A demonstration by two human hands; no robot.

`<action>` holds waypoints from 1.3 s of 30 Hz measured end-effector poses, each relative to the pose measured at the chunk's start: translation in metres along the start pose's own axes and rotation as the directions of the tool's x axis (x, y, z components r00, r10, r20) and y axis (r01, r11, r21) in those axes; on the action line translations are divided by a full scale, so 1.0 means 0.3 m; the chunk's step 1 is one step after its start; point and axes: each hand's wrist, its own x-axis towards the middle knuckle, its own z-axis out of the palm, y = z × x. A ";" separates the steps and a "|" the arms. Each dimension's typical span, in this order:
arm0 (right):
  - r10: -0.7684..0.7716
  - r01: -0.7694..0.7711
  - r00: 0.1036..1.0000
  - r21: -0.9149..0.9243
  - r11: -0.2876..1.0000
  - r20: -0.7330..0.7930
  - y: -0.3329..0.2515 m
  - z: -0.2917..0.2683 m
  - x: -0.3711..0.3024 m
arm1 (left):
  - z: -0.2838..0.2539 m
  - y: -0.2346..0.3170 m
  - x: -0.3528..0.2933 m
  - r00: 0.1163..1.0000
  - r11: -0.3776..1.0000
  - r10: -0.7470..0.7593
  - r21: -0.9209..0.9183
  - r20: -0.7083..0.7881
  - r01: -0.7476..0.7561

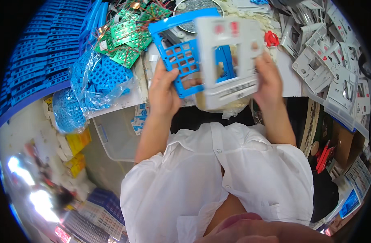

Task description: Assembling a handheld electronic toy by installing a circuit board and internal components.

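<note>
My left hand (163,89) grips the left edge of a blue plastic frame (174,45) with a grid of square holes, the thumb on its face. My right hand (269,81) is closed on the right edge of a white plastic panel (245,44) with window cutouts and red marks, slightly smeared by motion. Both parts are held up over the near edge of the table. The panel covers part of the frame; whether they touch, I cannot tell. Some fingers of both hands are hidden behind the parts.
Stacked blue plastic parts (43,48) fill the left. Green circuit boards (126,34) with wires lie nearer the middle, above bagged blue grilles (108,75). White panels (329,65) are heaped at right. A red plastic piece (271,38) lies close to my right hand.
</note>
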 end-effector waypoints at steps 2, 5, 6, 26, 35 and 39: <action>-0.034 0.017 0.990 -0.125 0.992 -0.135 0.049 0.061 -0.009 | 0.037 -0.080 0.001 1.000 0.997 0.022 -0.072 -0.009 -0.023; -0.083 0.070 0.995 -0.230 0.971 -0.049 0.090 0.014 -0.004 | 0.080 -0.115 -0.025 0.997 0.989 0.037 -0.142 -0.071 -0.047; -0.086 0.082 0.996 -0.266 0.961 -0.002 0.095 0.011 -0.002 | 0.081 -0.119 -0.034 0.993 0.984 0.050 -0.167 -0.110 -0.068; -0.227 0.213 0.974 -0.319 0.923 -0.006 0.093 0.067 -0.020 | 0.071 -0.185 -0.090 0.974 0.981 0.185 -0.031 -0.131 -0.190; 0.087 -0.082 0.994 -0.078 0.994 0.069 0.029 0.024 -0.023 | 0.034 -0.182 -0.135 0.977 0.986 0.167 0.038 -0.131 -0.163; 0.044 -0.037 0.997 -0.100 0.994 0.068 0.049 0.029 -0.028 | 0.033 -0.181 -0.151 0.970 0.983 0.184 0.040 -0.157 -0.180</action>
